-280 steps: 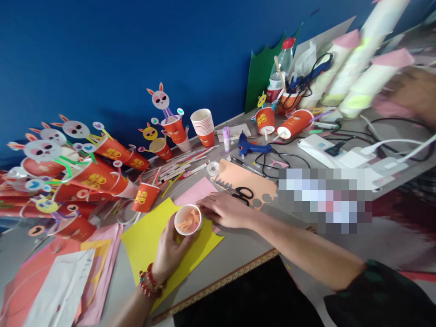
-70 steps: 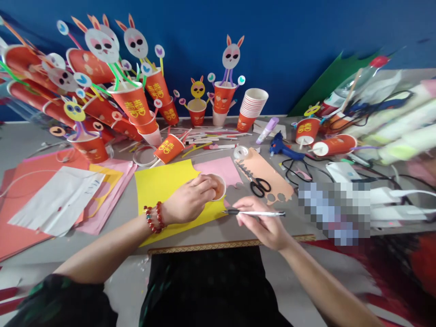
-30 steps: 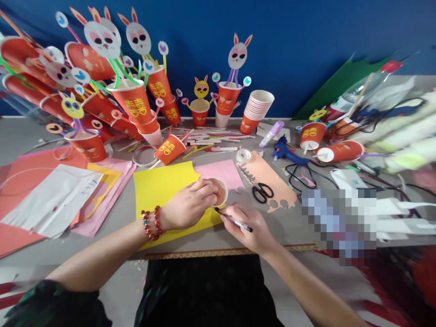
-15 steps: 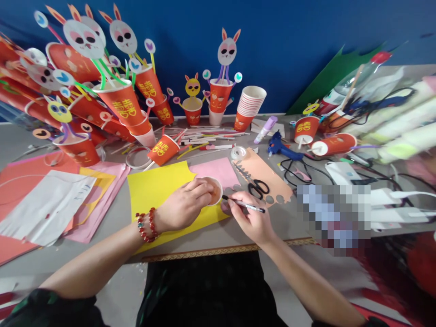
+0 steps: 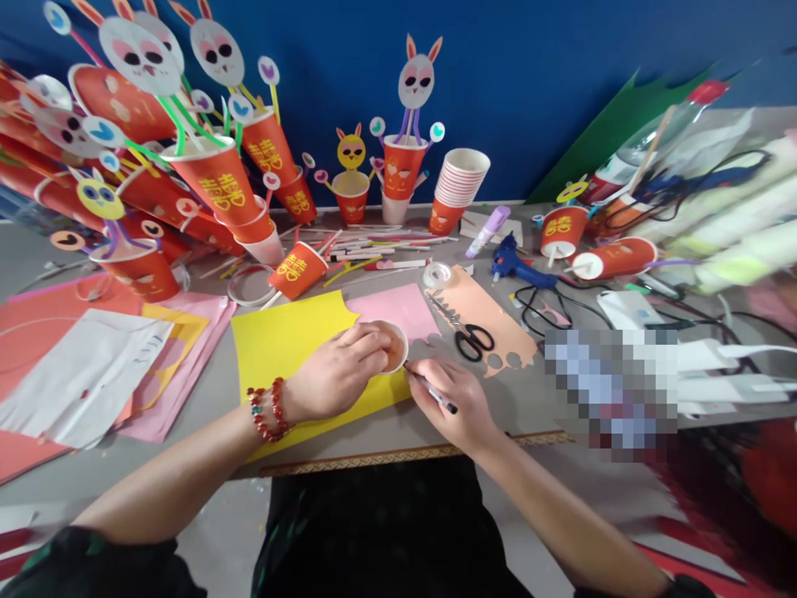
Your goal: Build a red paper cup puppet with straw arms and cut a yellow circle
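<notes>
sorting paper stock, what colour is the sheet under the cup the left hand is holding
Yellow. The sheet lies under the cup held by the left hand; only the head view shows it.

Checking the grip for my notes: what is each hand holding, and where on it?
The right hand grips a pen mid-barrel; the left hand holds a paper cup at its rim.

- Scissors (image 5: 471, 340), black-handled, lie on a peach paper strip (image 5: 482, 320).
- Blue glue gun (image 5: 514, 266) lies beyond it, near the tape roll (image 5: 437, 273).
- Stack of paper cups (image 5: 459, 181) stands at the blue wall (image 5: 529, 75).
- Rabbit-face cups (image 5: 217, 178) crowd the table (image 5: 535, 399) at far left.
- White sheet (image 5: 80, 374) on red paper (image 5: 25, 332).
</notes>
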